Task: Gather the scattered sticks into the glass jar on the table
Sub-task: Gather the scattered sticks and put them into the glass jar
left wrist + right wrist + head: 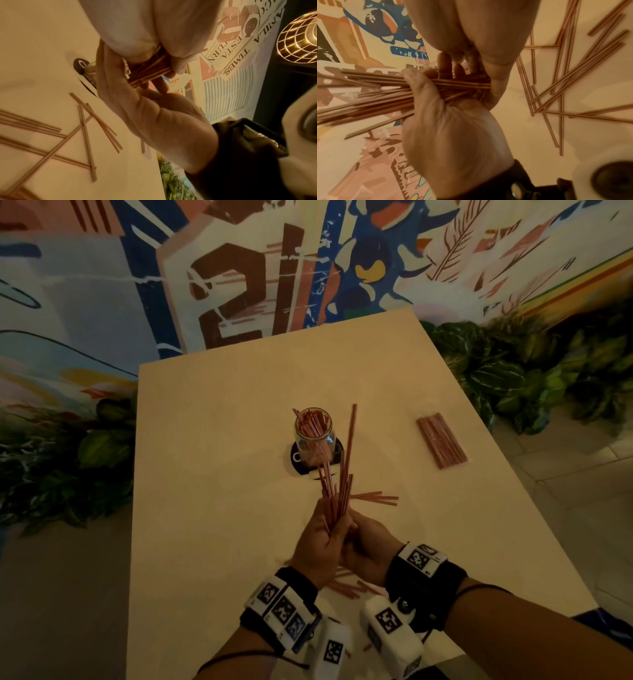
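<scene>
Holding: left hand point(317, 546) and right hand point(368, 549) meet at lower centre of the frame, fingers curled round one bundle of sticks point(337, 494).
Bundle: thin copper-coloured sticks, fanning upward, uneven ends.
Jar point(313, 436): glass, centre of the tabletop point(212, 474), upright on a dark coaster point(296, 462), already holding sticks.
Loose sticks point(565, 81): crossed on the tabletop under the hands.
Flat pack point(442, 440): right of the jar.
</scene>
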Demonstrator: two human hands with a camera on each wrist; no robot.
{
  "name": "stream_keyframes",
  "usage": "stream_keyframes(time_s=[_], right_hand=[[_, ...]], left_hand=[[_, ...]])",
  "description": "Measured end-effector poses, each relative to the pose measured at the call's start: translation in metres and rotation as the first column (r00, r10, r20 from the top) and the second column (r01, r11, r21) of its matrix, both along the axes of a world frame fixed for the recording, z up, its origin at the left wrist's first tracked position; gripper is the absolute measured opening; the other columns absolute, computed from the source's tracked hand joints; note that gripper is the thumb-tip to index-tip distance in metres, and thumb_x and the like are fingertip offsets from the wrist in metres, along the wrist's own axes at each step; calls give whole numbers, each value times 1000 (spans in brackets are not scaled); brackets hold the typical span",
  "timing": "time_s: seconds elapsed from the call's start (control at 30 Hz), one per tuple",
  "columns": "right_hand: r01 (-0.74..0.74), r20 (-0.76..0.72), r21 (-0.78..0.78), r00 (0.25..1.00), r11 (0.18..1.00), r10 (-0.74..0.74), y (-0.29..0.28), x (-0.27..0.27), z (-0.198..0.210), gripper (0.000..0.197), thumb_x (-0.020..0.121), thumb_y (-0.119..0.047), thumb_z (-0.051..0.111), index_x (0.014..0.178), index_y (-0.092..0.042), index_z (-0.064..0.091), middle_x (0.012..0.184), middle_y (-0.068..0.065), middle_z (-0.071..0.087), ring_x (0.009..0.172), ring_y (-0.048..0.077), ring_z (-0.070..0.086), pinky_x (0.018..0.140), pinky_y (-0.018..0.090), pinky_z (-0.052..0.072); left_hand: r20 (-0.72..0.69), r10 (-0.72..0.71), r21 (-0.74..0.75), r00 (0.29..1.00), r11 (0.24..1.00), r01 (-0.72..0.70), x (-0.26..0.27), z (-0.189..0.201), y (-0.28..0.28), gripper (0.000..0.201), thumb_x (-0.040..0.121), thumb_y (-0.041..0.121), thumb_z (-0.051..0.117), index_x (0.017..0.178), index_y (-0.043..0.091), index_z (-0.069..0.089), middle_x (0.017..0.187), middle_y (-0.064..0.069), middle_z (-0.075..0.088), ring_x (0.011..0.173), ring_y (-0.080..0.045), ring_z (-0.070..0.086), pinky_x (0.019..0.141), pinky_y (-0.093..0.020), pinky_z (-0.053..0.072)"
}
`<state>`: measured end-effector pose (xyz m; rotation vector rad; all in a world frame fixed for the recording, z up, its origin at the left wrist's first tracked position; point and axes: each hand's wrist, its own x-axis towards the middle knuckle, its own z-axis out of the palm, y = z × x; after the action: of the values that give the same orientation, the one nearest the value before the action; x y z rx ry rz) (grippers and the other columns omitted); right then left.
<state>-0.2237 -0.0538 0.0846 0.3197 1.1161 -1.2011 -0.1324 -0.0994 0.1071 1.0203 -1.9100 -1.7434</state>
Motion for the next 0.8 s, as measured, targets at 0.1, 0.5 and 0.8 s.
stream_keyframes(time_s=[0.1,0.5,0.8], right_hand=[[-35,-29,-9,999,999,35,1,-1,7,36,94,-34,45,80,-10,68,72,9,70,68,21,67,59,31,59],[-6,-5,-104,1000,995,6,8,8,20,29,91,-32,47,85,-11,67,76,9,70,78,21,66,77,35,53],[62,81,-80,995,995,-55,13,8,15,48,99,-38,33,84,-11,70,82,9,73,77,22,71,76,36,54]], left_hand=[[-14,12,-6,1000,1000,-12,1,6,-1,28,97,11,44,98,39,41,85,13,56,75,21,56,70,-1,44],[53,6,76,999,997,-10,-4,-7,4,20,82,32,63,99,34,54,91,13,60,88,1,58,80,-15,46],[-59,124,146,991,983,-114,1,-6,9,30,63,26,80,75,5,64,70,-6,68,67,-13,66,63,-26,56]])
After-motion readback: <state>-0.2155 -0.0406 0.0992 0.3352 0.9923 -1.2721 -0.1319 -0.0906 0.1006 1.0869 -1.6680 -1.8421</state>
